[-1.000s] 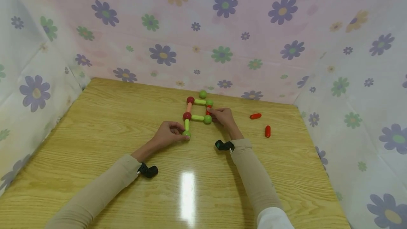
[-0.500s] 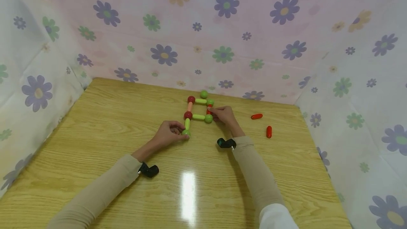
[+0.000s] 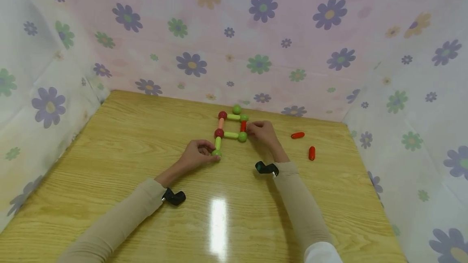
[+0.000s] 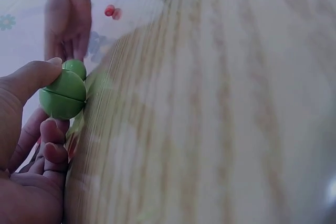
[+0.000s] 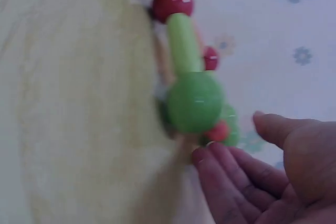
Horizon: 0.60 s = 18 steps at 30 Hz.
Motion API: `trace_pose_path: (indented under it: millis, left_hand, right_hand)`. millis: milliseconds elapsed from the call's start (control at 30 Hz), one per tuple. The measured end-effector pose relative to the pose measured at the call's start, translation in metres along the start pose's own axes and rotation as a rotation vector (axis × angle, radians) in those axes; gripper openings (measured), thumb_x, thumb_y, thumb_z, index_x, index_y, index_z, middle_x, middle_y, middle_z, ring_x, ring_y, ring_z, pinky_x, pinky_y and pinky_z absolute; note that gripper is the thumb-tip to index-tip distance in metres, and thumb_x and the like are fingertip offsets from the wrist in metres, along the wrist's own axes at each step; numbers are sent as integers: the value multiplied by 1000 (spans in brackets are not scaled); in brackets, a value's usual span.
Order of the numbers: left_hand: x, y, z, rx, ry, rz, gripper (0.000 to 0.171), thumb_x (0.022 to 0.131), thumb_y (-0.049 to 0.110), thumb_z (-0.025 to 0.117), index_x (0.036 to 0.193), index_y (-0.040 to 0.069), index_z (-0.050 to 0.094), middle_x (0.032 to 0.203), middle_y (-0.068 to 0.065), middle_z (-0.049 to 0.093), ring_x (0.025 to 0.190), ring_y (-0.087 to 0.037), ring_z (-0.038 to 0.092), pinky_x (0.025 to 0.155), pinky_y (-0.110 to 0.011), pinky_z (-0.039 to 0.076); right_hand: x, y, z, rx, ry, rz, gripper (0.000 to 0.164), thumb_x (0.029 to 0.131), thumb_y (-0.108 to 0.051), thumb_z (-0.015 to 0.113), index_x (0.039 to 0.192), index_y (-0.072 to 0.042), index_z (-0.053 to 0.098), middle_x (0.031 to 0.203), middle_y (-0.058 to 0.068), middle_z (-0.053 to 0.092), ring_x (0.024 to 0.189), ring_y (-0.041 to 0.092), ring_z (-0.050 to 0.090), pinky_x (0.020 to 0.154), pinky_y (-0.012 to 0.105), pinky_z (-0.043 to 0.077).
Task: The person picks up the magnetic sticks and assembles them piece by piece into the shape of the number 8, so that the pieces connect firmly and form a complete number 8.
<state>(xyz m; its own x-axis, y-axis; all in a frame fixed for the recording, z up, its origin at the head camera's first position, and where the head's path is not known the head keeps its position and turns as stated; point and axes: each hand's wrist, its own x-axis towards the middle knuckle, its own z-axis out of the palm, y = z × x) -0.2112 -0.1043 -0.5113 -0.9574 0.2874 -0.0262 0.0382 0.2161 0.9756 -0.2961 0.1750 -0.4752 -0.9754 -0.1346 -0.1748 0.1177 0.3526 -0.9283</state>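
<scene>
A ball-and-rod figure lies on the table: a four-sided loop with a tail toward me. Its left corners are dark red balls (image 3: 219, 133), its right corners green balls (image 3: 242, 136). Yellow-green rods (image 3: 231, 135), an orange rod (image 3: 221, 124) and a red rod (image 3: 243, 126) join them. My left hand (image 3: 195, 156) pinches the green ball (image 4: 63, 95) at the tail's end between thumb and fingers. Beside the red rod is my right hand (image 3: 264, 133); in the right wrist view its thumb stands apart from the fingers (image 5: 226, 177), with nothing between them.
A loose green ball (image 3: 237, 109) sits behind the loop's far right corner, close to the flowered cloth (image 3: 226, 52) at the back. Two loose red rods (image 3: 297, 135) lie to the right of my right hand. The wooden table (image 3: 146, 133) has cloth around it on three sides.
My right hand has let go of the red rod and drawn slightly right, so more of the rod shows. The left hand stays at the tail's green ball. The head view has shifted slightly.
</scene>
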Motion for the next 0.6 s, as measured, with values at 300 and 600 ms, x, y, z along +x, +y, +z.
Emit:
trace_pose_path:
  millis: [300,600]
  left_hand:
    - [-1,-1,-1,4,-12,-5,32,81,15,88,104,2,71,89,-8,70,71,-14,61,62,-23,50]
    - [0,0,-3,-14,-46,-2,33,82,13,87,108,-1,71,89,-8,70,72,-13,61,63,-22,49]
  right_hand:
    - [-33,-9,-44,-117,-116,-140,46,107,-23,55,140,10,54,130,32,62,118,46,62,99,51,52]
    - [-67,22,-84,-149,77,-191,38,104,-16,60,132,10,61,128,30,64,106,23,68,92,38,57]
